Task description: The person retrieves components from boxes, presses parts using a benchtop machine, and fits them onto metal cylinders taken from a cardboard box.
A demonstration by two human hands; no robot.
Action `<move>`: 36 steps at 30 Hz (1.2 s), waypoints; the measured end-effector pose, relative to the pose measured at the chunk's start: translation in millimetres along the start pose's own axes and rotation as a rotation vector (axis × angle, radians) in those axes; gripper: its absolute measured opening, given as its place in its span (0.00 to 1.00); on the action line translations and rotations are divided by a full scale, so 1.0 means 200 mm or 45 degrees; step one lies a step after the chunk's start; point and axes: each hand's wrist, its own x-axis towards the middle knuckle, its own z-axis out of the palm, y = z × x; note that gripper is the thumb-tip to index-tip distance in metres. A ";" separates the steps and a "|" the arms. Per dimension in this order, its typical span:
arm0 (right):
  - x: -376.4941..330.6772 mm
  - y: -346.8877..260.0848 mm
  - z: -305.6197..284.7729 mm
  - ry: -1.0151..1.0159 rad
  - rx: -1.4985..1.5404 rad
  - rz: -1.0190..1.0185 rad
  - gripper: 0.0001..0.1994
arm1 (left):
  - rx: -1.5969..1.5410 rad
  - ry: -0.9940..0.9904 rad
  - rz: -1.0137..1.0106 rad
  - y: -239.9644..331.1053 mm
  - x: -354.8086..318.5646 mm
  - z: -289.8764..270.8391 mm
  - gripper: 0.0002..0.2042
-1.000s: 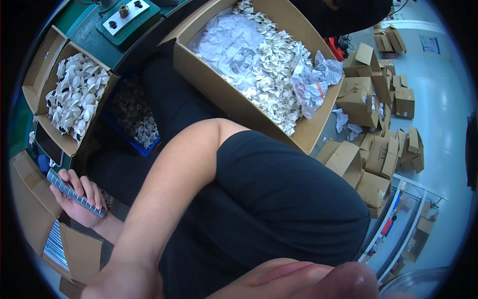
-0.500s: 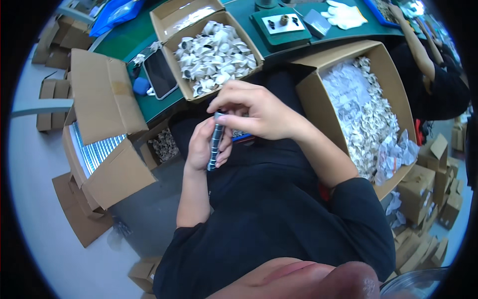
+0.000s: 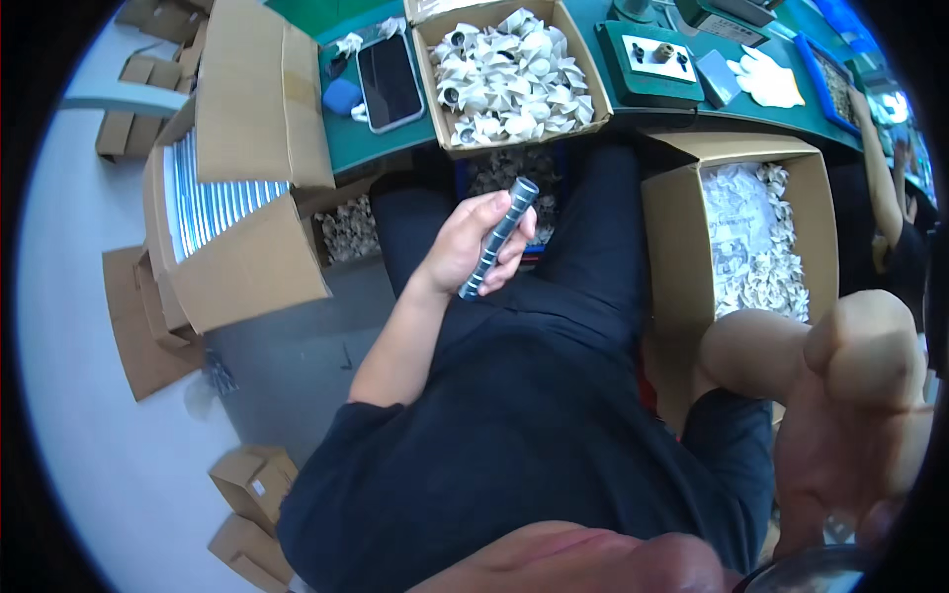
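Half a second ago both hands met on the stack of metal rings (image 3: 499, 237) above the lap; now only the left hand (image 3: 473, 247) holds it, fingers curled around the ridged, dark grey column, which tilts with its upper end toward the green workbench (image 3: 395, 148). The right hand (image 3: 850, 415) has swung up close to the camera at the lower right edge. It is blurred and partly cut off by the rim, so I cannot tell whether its fingers are spread or curled, though it seems to hold nothing.

An open cardboard box (image 3: 509, 74) on the bench is heaped with small white paper-wrapped pieces. A second open carton (image 3: 682, 247), beside the right thigh, holds crumpled white wrappers. The carton (image 3: 247, 267) at the left shows rows of pale, closely packed edges; what they are is hard to make out. A dark phone (image 3: 388, 84) lies on the bench beside the heaped box.
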 end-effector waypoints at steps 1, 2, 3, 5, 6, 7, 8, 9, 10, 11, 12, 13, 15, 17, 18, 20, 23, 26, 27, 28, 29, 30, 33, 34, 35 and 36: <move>-0.02 0.02 -0.02 0.018 -0.011 0.018 0.46 | -0.009 0.026 0.014 0.00 -0.02 0.00 0.24; -0.06 0.00 -0.04 0.037 -0.021 0.037 0.46 | -0.017 0.052 0.028 -0.01 -0.05 -0.01 0.23; -0.09 0.04 -0.11 0.046 -0.021 0.058 0.46 | -0.037 0.085 0.049 -0.02 -0.06 0.00 0.23; -0.17 0.01 -0.12 0.061 -0.012 0.101 0.46 | -0.054 0.087 0.032 -0.03 -0.04 0.00 0.23; -0.18 -0.01 -0.10 0.066 0.014 0.116 0.46 | -0.074 0.102 0.024 -0.03 -0.06 -0.01 0.23; -0.30 -0.08 -0.19 0.069 0.043 0.131 0.47 | -0.096 0.119 0.017 -0.03 -0.08 -0.02 0.23; -0.28 -0.08 -0.18 0.075 0.053 0.148 0.47 | -0.094 0.131 0.021 -0.04 -0.07 -0.02 0.23; -0.25 -0.04 -0.19 0.079 0.061 0.167 0.47 | -0.079 0.126 0.009 -0.04 -0.06 -0.03 0.23; -0.27 -0.01 -0.11 0.083 0.066 0.190 0.47 | -0.066 0.118 -0.006 -0.04 -0.05 -0.03 0.23; -0.25 0.04 -0.11 0.077 0.065 0.217 0.47 | -0.062 0.100 -0.018 -0.05 -0.02 -0.02 0.23; -0.24 0.08 -0.12 0.077 0.053 0.256 0.47 | -0.074 0.088 -0.025 -0.04 0.01 -0.03 0.23; -0.19 0.13 -0.04 0.088 0.052 0.306 0.47 | -0.066 0.092 0.005 -0.04 0.00 -0.03 0.24; -0.41 0.10 -0.33 0.100 0.030 0.424 0.47 | -0.067 0.079 0.061 -0.04 -0.03 -0.02 0.24; -0.32 0.11 -0.23 0.095 0.005 0.478 0.47 | -0.058 0.055 0.046 -0.03 0.00 -0.01 0.24; -0.20 0.35 -0.19 0.102 0.170 0.367 0.37 | -0.041 0.032 0.015 -0.03 0.02 0.01 0.24; -0.18 0.48 0.06 0.007 -0.426 0.812 0.18 | -0.030 0.026 0.014 -0.03 0.00 0.02 0.24; -0.37 0.62 0.25 -0.228 -0.189 0.886 0.19 | 0.041 -0.050 -0.017 -0.03 0.02 0.03 0.24; -0.46 0.61 0.34 -0.206 -0.023 1.053 0.18 | 0.067 -0.051 -0.053 -0.05 0.07 0.04 0.24; -0.49 0.61 0.36 -0.141 0.005 1.081 0.18 | 0.083 -0.043 -0.075 -0.05 0.08 0.04 0.24; -0.51 0.62 0.37 -0.075 0.035 1.108 0.17 | 0.084 -0.046 -0.080 -0.06 0.09 0.04 0.24; -0.52 0.62 0.37 -0.069 0.033 1.110 0.17 | 0.105 -0.057 -0.088 -0.06 0.09 0.04 0.24; -0.53 0.62 0.37 -0.038 0.154 1.217 0.17 | 0.126 -0.067 -0.097 -0.07 0.10 0.05 0.25; -0.55 0.64 0.36 0.050 0.399 1.420 0.15 | 0.120 -0.095 -0.116 -0.08 0.12 0.04 0.25; -0.55 0.65 0.35 0.052 0.460 1.431 0.14 | 0.083 -0.106 -0.116 -0.08 0.13 0.03 0.25; -0.55 0.66 0.34 0.054 0.522 1.442 0.14 | 0.046 -0.116 -0.115 -0.09 0.13 0.03 0.25; -0.55 0.67 0.32 0.052 0.584 1.452 0.13 | 0.050 -0.119 -0.122 -0.09 0.13 0.04 0.25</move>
